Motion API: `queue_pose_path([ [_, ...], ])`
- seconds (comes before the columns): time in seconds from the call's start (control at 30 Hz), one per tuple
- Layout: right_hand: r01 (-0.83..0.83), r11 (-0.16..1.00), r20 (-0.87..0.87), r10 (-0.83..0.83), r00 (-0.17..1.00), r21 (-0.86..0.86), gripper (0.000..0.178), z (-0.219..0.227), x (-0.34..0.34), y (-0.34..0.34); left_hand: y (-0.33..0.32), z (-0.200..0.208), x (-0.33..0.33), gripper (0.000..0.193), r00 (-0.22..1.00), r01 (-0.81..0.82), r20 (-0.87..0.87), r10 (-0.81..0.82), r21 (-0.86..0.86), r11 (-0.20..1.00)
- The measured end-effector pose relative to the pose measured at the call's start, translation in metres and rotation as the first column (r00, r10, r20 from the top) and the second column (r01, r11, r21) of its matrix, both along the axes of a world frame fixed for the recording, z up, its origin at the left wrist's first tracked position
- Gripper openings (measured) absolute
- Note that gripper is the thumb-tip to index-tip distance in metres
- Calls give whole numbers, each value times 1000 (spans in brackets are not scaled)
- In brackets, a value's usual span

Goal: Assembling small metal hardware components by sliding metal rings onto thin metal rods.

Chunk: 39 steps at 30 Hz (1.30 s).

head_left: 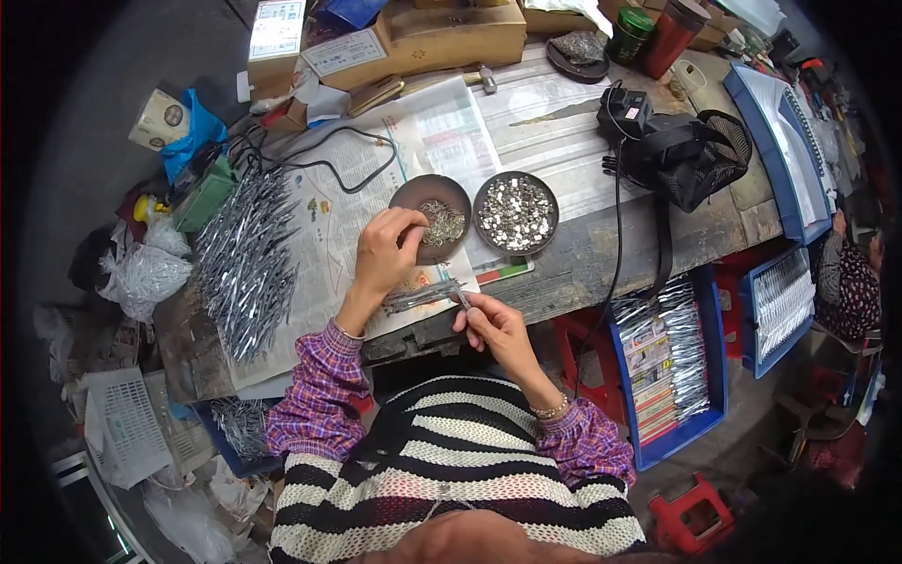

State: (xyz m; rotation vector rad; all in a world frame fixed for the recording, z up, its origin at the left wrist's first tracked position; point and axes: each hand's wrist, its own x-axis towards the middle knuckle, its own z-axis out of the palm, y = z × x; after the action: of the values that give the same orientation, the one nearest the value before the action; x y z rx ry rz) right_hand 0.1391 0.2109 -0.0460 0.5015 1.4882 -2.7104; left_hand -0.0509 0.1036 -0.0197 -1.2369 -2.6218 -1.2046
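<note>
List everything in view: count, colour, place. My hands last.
Bench: one, grey-brown, centre
Left bowl: one, brown, centre, small metal bits inside
Right bowl: one, dark, beside it, silvery bits inside
Metal strips pile: uncountable, silver, bench's left
Newspaper: uncounted, greyish, on bench
Hammer: one, silver head, bench's back
Cardboard boxes: several, brown, back
Tin: one, green, back right
Canister: one, red, beside the tin
Mesh bag: one, black, bench's right
Trays: at least four, blue, right and lower left
Stools: at least two, red, right
Plastic bags: several, whitish, left
Other person: one, dark clothes, right edge
Left hand: one, bare, over left bowl
Right hand: one, bare, holding slim metal piece
</note>
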Motion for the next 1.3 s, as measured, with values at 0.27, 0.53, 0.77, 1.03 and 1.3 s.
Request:
queue_pose_path([
  [0.27, 20, 1000, 15, -19, 1000, -24, 31, -1, 0, -3, 7, -1, 6, 8, 987, -5, -158, -4, -58, 998],
  [0.53, 46, 998, 8, -46, 999, -51, 31, -3, 3, -2, 7, -2, 4, 4, 991, -6, -133, 5, -9, 1000],
  [0.77, 46, 996, 28, -44, 999, -82, 30, 0, 2, -1, 2, 0, 5, 6, 990, -86, 125, 71, 120, 989],
  [1.03, 45, 993, 36, -42, 999, -108, 31, 0, 2, -3, -3, 0, 6, 6, 959, -137, 268, 88, 168, 976],
  [1.3, 80, 997, 10, -80, 997, -19, 32, 0, 2, -6, -18, 8, 31, 6, 757, -150, 649, -72, 279, 949],
])
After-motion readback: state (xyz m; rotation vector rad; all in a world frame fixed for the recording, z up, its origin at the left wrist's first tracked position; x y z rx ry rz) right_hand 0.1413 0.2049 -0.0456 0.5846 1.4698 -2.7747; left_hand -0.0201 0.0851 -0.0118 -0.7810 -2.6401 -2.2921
